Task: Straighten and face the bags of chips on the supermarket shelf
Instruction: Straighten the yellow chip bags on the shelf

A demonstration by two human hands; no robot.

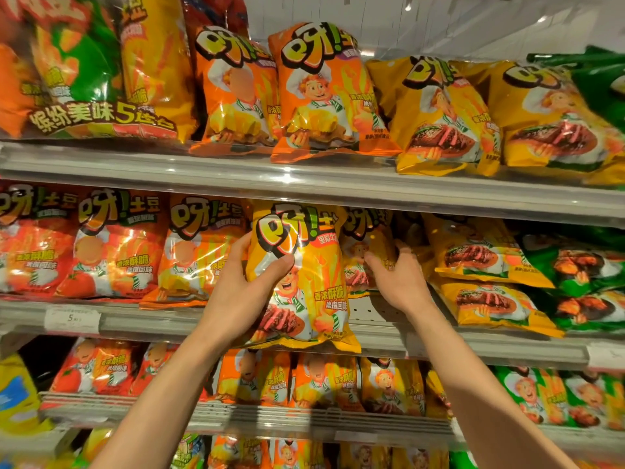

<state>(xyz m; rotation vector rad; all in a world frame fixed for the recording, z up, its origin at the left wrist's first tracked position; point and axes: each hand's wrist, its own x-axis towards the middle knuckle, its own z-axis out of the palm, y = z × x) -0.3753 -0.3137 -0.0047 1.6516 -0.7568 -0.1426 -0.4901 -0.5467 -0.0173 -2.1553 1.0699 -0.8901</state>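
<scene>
A yellow chip bag (313,265) with a chef and steak picture stands upright at the front of the middle shelf (473,348), its bottom over the shelf lip. My left hand (243,292) grips its left edge, thumb across the front. My right hand (395,275) reaches behind it and holds a second yellow bag (367,245) standing further back; its fingertips are partly hidden. To the right, two yellow bags (480,255) lie flat and stacked.
Orange bags (199,252) stand left of the held bag, red ones (111,248) further left. Green bags (581,275) lie at the right. The top shelf (304,179) carries orange and yellow bags; the lower shelf (270,418) holds more. A price tag (72,319) sits on the rail.
</scene>
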